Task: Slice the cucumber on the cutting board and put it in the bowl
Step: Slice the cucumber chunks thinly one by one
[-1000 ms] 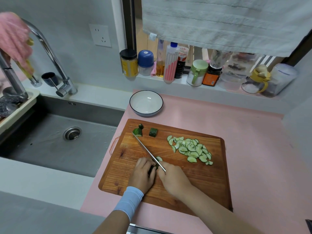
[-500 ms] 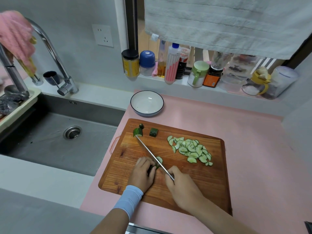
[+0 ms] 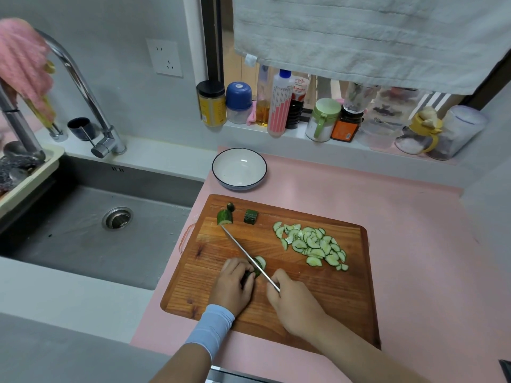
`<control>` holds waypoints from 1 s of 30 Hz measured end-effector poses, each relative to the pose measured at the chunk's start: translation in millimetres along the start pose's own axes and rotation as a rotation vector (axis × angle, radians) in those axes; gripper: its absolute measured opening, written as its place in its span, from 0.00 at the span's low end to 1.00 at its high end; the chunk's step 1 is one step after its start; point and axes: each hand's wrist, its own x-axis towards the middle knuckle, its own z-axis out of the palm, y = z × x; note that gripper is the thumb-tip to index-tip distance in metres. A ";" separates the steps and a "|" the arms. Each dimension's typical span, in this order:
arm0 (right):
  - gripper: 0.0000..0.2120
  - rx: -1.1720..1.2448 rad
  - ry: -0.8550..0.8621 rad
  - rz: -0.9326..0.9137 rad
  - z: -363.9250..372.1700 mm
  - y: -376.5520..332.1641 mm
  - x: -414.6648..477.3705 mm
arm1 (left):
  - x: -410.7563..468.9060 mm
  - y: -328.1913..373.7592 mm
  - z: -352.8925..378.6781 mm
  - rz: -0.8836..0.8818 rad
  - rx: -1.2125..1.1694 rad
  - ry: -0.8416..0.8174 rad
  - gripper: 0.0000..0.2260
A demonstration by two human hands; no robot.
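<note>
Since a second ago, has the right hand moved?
Yes. The right hand, holding the knife, has drawn back slightly toward the board's near edge, away from the left hand.

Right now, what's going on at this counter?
A person is slicing a cucumber on a cutting board. The left hand holds it down while the right hand grips the knife, blade across the cucumber. A pile of slices lies on the board's right side, two end pieces near its far edge. The bowl behind the board holds no slices yet.
</note>
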 end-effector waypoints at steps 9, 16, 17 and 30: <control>0.12 0.028 0.011 -0.010 7.7 -6.3 18.2 | -2.9 -0.3 0.9 0.041 0.039 0.001 0.03; 0.15 0.035 0.046 -0.085 5.8 3.2 0.2 | -0.3 2.6 -2.1 0.040 0.009 0.028 0.02; 0.15 0.038 0.051 -0.088 5.2 5.4 -2.7 | 0.1 3.2 -2.3 0.037 0.008 0.031 0.04; 0.12 0.097 0.023 -0.064 0.8 16.5 -12.9 | 0.6 2.3 -2.9 0.010 -0.008 0.015 0.06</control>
